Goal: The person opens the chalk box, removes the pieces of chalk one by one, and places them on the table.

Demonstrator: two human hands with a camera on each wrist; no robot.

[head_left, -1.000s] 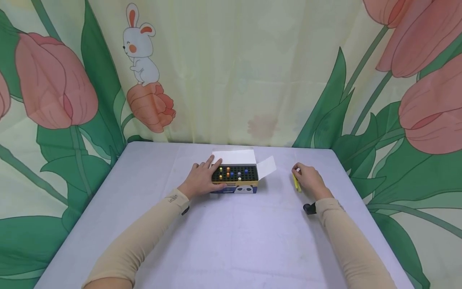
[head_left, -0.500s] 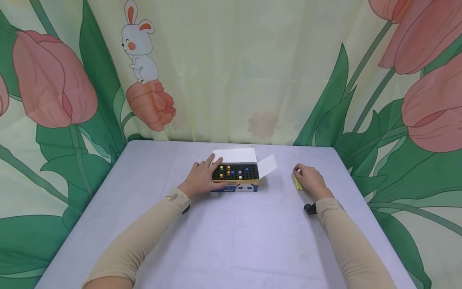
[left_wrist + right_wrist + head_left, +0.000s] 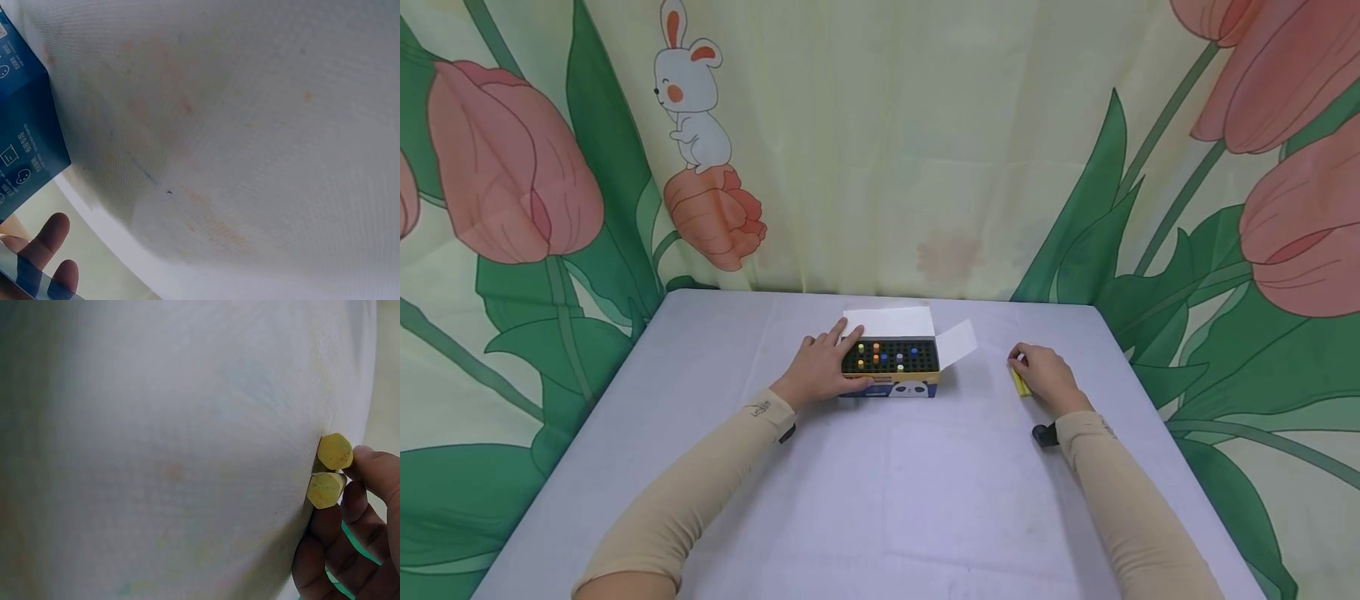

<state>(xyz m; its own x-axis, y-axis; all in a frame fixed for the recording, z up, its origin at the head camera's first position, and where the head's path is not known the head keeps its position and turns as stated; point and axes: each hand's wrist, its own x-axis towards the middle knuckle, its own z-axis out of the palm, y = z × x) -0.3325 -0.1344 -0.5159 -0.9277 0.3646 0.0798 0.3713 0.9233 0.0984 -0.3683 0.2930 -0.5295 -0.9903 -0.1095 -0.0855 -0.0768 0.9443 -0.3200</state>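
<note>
Hexagonal, flat-ended yellow sticks (image 3: pixel 335 451), pinched by the right hand (image 3: pixel 1045 375) at a woven pale cloth (image 3: pixel 880 500); left hand (image 3: pixel 820 372), fingers spread, against a glossy oblong box (image 3: pixel 880 390).

Blue box (image 3: pixel 31 122) at the left edge of a white-covered desk (image 3: pixel 269 156).
Small white print marks its sides; just below, the left hand (image 3: pixel 39 252) shows fingers before a pale green patch (image 3: pixel 94 250). Faint orange stains (image 3: pixel 215 225) dot the cloth.
</note>
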